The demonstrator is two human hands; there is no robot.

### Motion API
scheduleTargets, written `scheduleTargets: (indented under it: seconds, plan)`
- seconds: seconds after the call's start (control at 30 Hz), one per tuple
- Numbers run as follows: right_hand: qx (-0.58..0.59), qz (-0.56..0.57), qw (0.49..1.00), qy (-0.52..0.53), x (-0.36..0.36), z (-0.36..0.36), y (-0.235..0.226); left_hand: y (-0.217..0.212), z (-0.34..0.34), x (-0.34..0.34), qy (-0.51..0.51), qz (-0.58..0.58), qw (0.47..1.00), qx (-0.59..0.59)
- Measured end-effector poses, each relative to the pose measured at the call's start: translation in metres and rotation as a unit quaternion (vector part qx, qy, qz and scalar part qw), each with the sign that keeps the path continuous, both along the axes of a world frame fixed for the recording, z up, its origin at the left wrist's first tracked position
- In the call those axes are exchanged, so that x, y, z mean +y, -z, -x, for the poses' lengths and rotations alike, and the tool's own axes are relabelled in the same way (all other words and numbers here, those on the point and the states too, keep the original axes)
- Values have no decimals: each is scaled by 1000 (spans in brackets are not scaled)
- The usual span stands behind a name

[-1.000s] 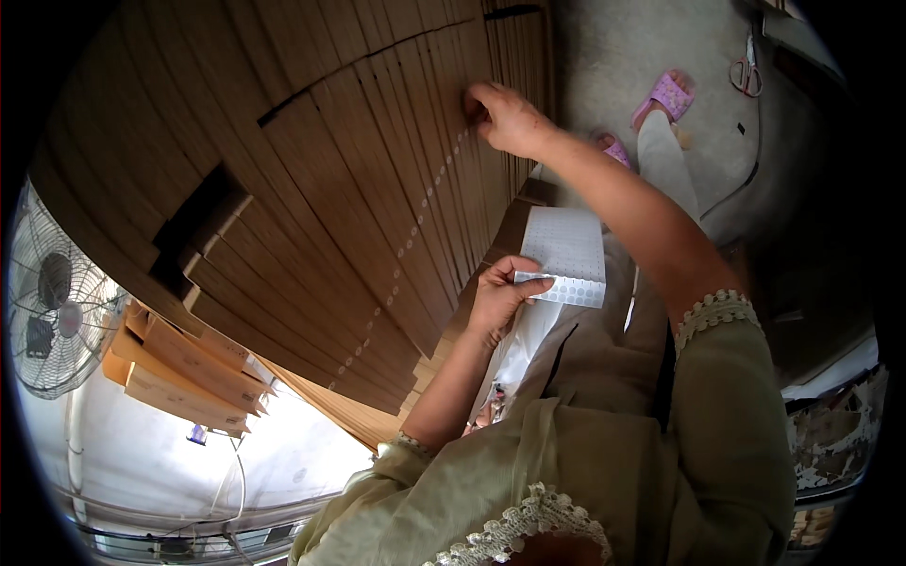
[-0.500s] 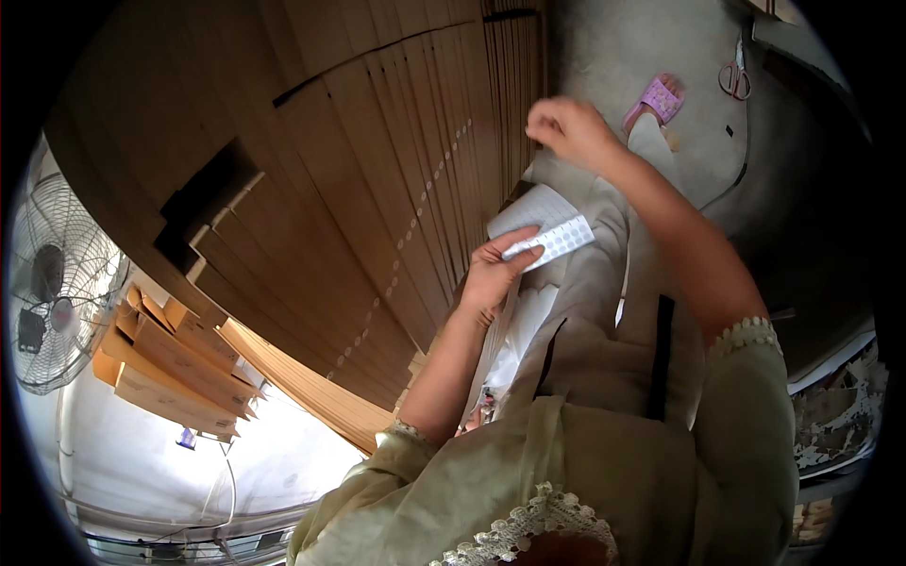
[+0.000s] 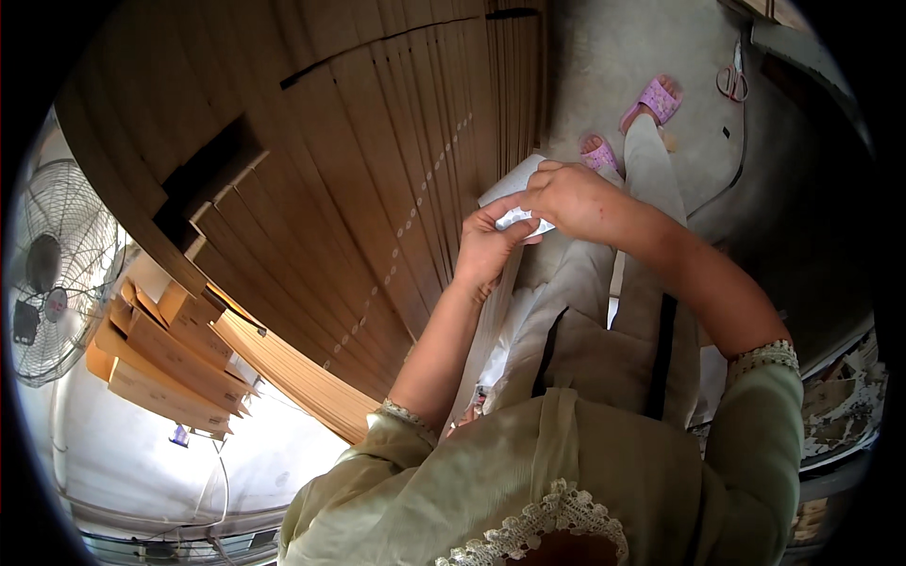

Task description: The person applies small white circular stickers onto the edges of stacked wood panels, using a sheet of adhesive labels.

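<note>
Left hand, right hand both pinching white sticker sheet beside stacked cardboard.

White sheet mostly hidden under hands; fan cut by rim.

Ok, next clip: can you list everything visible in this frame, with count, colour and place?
Flat brown cardboard sheets: a large stack, brown, upper left, standing on edge.
Folded brown cardboard boxes: several, tan, lower left beside the stack.
Metal-caged fan: one, grey, far left edge.
White paper sheet: one, white, centre, between both hands.
Pink open-toed sandals: two, pink, upper right, on the concrete floor.
Pink-handled scissors: one pair, upper right on the floor.
Pale green sleeves: two, lower frame.
Left hand: holds the sheet from below.
Right hand: fingers pinch the sheet's upper part.
</note>
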State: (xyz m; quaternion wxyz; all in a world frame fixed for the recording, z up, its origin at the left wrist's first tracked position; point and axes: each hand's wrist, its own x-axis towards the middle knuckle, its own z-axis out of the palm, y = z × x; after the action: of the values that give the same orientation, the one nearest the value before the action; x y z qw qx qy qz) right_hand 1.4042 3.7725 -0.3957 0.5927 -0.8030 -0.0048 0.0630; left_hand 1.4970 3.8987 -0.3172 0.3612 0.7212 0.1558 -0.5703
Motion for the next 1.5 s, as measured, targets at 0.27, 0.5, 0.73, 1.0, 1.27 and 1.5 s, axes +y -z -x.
scheduleTargets:
  seconds: [0.27, 0.5, 0.73, 1.0, 1.27, 1.5]
  plan:
    - [-27, 95, 995, 23, 17, 6, 6, 16, -1, 10, -3, 17, 999, 28]
    - [-15, 139, 989, 42, 23, 16, 17, 35, -5, 3, -84, 17, 992, 95]
    - [5, -150, 972, 183, 4, 5, 86, 97, -9, 5, -103, 26, 988, 112]
    - [28, -388, 876, 286, -49, -67, 140, 209, 19, -21, 42, 40, 996, 65]
    - [-103, -313, 938, 111, -60, -101, 170, 331, 17, -67, 61, 313, 948, 8]
    - [-374, -246, 886, 123, -24, -126, 183, 379, -10, -85, 228, 141, 943, -200]
